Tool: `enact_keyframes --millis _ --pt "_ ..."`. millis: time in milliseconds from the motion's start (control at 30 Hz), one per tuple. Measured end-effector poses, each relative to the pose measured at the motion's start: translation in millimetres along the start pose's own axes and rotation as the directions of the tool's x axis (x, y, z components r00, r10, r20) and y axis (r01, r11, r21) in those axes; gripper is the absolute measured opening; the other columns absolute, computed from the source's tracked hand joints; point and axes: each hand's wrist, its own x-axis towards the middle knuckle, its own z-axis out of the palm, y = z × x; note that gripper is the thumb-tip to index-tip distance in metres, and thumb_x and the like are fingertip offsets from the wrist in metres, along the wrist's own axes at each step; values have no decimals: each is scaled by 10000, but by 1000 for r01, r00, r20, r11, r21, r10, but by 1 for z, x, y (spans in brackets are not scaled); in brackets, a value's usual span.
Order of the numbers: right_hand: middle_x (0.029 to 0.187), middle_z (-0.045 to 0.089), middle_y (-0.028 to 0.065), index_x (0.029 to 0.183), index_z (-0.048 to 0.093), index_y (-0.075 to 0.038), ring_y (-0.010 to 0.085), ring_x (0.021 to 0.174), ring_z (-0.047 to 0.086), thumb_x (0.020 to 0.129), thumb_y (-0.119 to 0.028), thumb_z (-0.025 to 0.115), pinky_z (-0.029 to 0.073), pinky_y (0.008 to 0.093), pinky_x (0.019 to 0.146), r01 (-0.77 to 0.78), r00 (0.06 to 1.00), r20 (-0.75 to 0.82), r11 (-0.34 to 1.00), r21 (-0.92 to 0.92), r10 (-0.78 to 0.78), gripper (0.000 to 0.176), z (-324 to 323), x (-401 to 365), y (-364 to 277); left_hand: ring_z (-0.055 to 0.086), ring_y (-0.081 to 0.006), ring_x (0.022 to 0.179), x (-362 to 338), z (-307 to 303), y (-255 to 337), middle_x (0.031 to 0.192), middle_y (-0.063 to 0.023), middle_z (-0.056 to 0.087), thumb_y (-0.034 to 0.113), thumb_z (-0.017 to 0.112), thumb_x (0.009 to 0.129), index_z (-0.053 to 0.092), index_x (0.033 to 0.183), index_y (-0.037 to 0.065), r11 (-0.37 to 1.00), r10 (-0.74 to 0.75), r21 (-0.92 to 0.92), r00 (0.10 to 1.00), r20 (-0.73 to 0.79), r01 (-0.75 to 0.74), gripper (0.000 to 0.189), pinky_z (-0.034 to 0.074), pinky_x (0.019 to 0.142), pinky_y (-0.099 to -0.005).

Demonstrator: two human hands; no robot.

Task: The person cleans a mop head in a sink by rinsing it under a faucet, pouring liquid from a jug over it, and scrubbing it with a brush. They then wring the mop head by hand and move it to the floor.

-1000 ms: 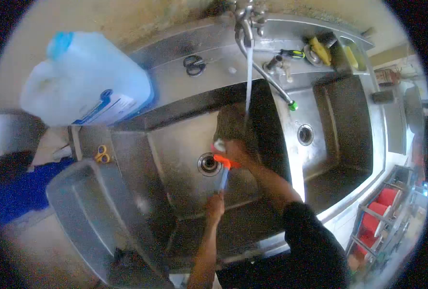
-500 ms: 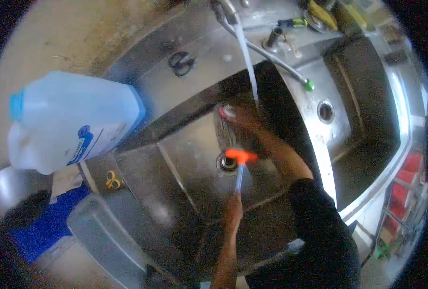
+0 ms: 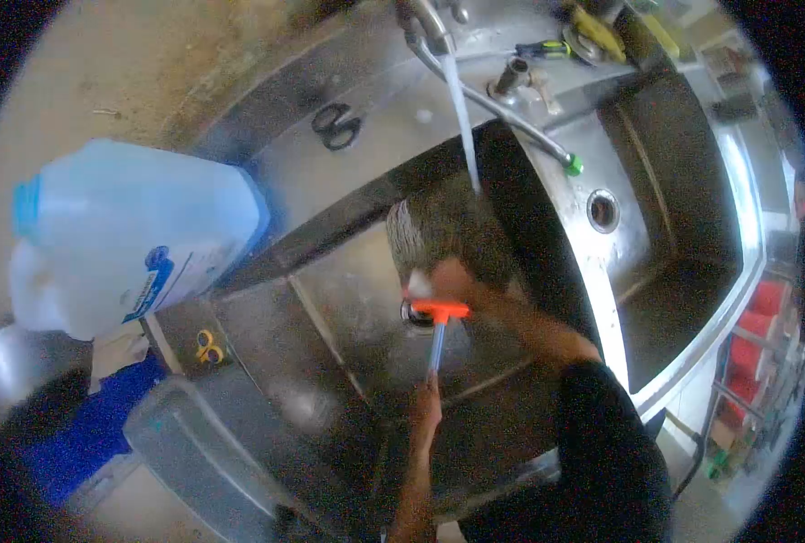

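Note:
In the left basin of the steel sink (image 3: 330, 271), my left hand (image 3: 426, 405) is closed round the pale handle of a T-shaped, orange-headed squeegee (image 3: 440, 310). Its head lies over the basin drain (image 3: 413, 313). My right hand (image 3: 457, 279) is closed on a small white and pink scrubber (image 3: 418, 285), just above the squeegee head. Behind that hand, wet grey streaks (image 3: 407, 231) run down the basin floor. Water (image 3: 461, 113) pours from the faucet (image 3: 431, 27) into the same basin.
A large bluish jug (image 3: 140, 231) stands on the left. Yellow-handled scissors (image 3: 209, 347) and a grey plastic tub (image 3: 194, 443) are below it. A black coiled item (image 3: 335, 126) lies on the back ledge. A hose with a green tip (image 3: 574, 165) reaches over the right basin.
My right hand has drawn the scrubber down the basin, closer to the drain and the squeegee. My left hand and the squeegee have shifted slightly left and down.

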Motion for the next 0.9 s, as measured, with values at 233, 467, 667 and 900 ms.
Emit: enact_keyframes --millis 233,467,667,900 --pt "799 661 144 858 655 -60 256 704 639 744 -495 644 505 389 625 -276 936 4 727 628 352 450 34 22 4 553 -334 577 3 -16 9 628 -198 523 394 253 975 580 1051 43 983 83 151 989 119 -101 485 410 486 -454" --pt "820 651 155 901 642 -86 302 743 627 744 -555 599 489 415 686 -409 913 286 648 642 292 496 23 55 57 575 -346 627 -9 14 -44 771 -213 588 156 366 946 357 1286 -7 854 349 361 927 135 -374 378 436 521 -475" --pt "886 640 158 947 626 -95 319 809 617 744 -561 586 475 435 751 -186 983 93 842 507 161 510 19 -28 29 535 -328 533 -12 -15 -58 734 -208 560 145 472 876 207 1424 165 924 95 330 954 285 -190 609 416 432 -449" --pt "1085 581 140 1084 573 -98 276 1008 551 836 -379 572 450 377 871 -173 674 -586 867 468 450 375 55 -29 1 567 -378 609 -4 -25 -42 773 -232 565 98 412 903 250 1401 141 931 -68 360 938 341 -63 525 465 496 -441"
